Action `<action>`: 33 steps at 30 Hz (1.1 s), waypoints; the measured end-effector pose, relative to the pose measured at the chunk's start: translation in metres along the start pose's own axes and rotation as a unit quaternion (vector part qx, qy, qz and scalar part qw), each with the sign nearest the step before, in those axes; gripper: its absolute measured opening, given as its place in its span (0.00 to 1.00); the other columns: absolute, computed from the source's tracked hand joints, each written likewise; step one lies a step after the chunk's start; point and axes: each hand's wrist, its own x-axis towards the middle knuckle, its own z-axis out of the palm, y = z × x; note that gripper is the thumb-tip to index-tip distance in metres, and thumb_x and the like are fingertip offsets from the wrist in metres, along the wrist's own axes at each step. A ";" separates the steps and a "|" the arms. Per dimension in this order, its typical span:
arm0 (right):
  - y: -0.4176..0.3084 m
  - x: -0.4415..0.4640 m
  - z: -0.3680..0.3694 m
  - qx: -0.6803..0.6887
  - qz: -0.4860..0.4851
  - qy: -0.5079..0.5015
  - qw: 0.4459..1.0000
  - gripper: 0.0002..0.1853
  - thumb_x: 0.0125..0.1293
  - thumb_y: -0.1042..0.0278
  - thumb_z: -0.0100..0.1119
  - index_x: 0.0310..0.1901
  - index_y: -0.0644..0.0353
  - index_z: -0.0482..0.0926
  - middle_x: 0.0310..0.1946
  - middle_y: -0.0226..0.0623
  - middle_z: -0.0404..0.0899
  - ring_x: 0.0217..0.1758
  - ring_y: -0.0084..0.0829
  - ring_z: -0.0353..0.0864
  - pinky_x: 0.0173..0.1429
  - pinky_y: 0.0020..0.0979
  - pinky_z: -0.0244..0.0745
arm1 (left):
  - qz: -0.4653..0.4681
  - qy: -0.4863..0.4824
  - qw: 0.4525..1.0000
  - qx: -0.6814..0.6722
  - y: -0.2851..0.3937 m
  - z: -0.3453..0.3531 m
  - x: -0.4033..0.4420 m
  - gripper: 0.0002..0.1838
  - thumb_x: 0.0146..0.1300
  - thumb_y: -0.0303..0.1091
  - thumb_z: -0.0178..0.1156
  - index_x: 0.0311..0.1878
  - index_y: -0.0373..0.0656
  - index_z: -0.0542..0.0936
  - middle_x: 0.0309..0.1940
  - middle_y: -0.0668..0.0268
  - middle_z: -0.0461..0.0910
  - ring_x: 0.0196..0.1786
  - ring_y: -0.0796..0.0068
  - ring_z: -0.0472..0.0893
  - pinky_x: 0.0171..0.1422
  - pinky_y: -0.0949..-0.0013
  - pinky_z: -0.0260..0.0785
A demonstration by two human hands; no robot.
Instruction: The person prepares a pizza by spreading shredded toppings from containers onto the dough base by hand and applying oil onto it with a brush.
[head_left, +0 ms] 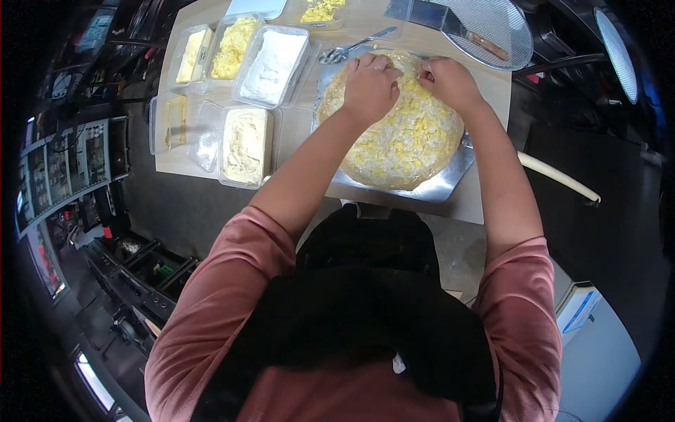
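A large round of dough, topped with yellow and white crumbled pieces, lies on a shiny metal sheet. My left hand rests on the upper left of the topping, back upward, its fingers apart and bent over the surface. Near the upper right edge, my right hand has its thumb and fingertips pinched together just above the topping; whatever small piece they hold is too hidden to name. A metal spoon lies beyond the round, to the left of my hands.
Left on the wooden table stand plastic tubs of white powder, pale cream spread, shredded yellow food and yellow block. A mesh strainer and wooden-handled scraper lie at the far right.
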 end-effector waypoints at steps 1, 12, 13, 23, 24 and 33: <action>-0.002 0.000 0.000 0.003 0.016 -0.017 1.000 0.06 0.59 0.67 0.62 0.36 0.58 0.81 0.35 0.41 0.83 0.41 0.45 0.83 0.45 0.44 0.78 | -0.015 0.002 1.000 -0.001 -0.001 0.000 0.004 0.14 0.55 0.34 0.64 0.46 0.52 0.86 0.48 0.66 0.82 0.56 0.63 0.75 0.61 0.54 0.59; -0.014 0.020 0.005 0.000 0.038 0.003 0.999 0.06 0.58 0.73 0.60 0.36 0.59 0.84 0.36 0.49 0.84 0.42 0.49 0.84 0.48 0.44 0.79 | -0.102 -0.007 0.989 0.106 -0.020 0.005 0.021 0.09 0.58 0.39 0.64 0.41 0.57 0.89 0.43 0.71 0.84 0.54 0.67 0.76 0.58 0.57 0.60; -0.014 0.022 0.005 0.016 0.041 -0.006 0.999 0.06 0.58 0.73 0.59 0.35 0.59 0.84 0.36 0.49 0.84 0.42 0.49 0.84 0.49 0.44 0.78 | -0.092 -0.007 0.991 0.100 -0.019 0.007 0.020 0.09 0.58 0.39 0.63 0.41 0.58 0.89 0.43 0.71 0.84 0.54 0.67 0.76 0.59 0.58 0.59; -0.019 0.021 -0.002 0.038 0.044 0.029 0.998 0.06 0.58 0.73 0.60 0.36 0.58 0.85 0.35 0.50 0.83 0.42 0.49 0.83 0.49 0.42 0.78 | -0.043 0.038 0.998 0.008 -0.018 0.009 0.024 0.08 0.56 0.35 0.67 0.40 0.57 0.87 0.41 0.74 0.85 0.52 0.68 0.77 0.58 0.57 0.60; -0.030 0.016 -0.011 0.031 0.057 0.036 0.997 0.06 0.57 0.73 0.60 0.35 0.59 0.85 0.35 0.50 0.83 0.42 0.49 0.83 0.48 0.42 0.78 | -0.048 0.046 0.998 0.005 -0.015 0.005 0.025 0.08 0.55 0.35 0.68 0.39 0.57 0.87 0.41 0.74 0.85 0.52 0.68 0.77 0.58 0.58 0.60; -0.033 0.005 -0.005 0.051 0.056 0.004 0.997 0.08 0.53 0.77 0.62 0.36 0.59 0.84 0.36 0.48 0.83 0.45 0.48 0.83 0.49 0.42 0.78 | -0.096 -0.106 0.985 0.100 0.003 -0.007 0.033 0.05 0.54 0.39 0.66 0.35 0.61 0.86 0.32 0.71 0.85 0.49 0.67 0.79 0.57 0.56 0.60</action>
